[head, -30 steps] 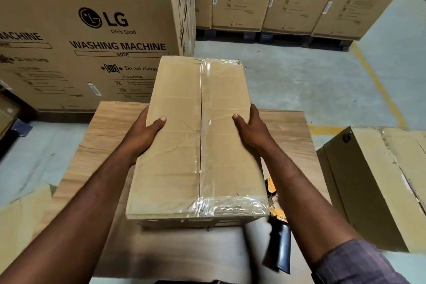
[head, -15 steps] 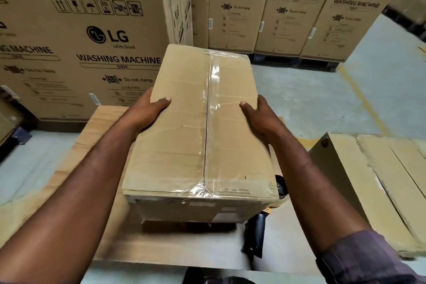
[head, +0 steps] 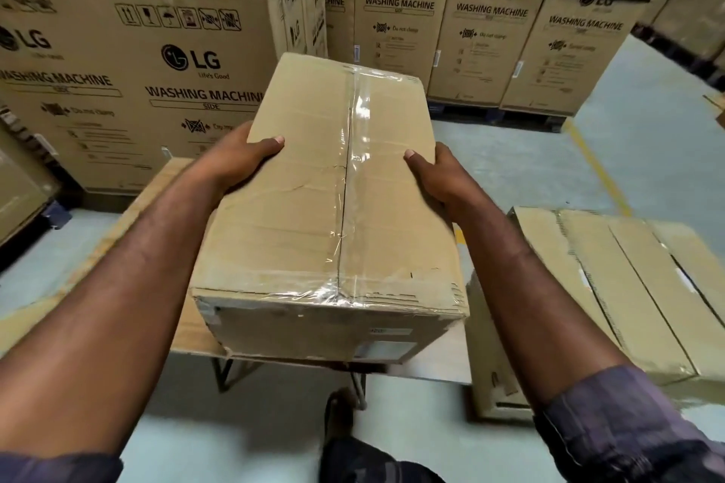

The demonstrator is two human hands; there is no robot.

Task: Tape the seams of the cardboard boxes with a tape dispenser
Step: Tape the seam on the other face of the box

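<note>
With both arms stretched forward, my left hand (head: 243, 157) and right hand (head: 435, 180) clamp the taped box (head: 314, 231) by its long sides, thumbs on top, over the worktop's (head: 164, 188) near edge.

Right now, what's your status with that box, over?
Left hand, right hand grip the cardboard box by its sides. Box over wooden table, top seam taped. No tape dispenser in view. Another carton on floor at right.
</note>
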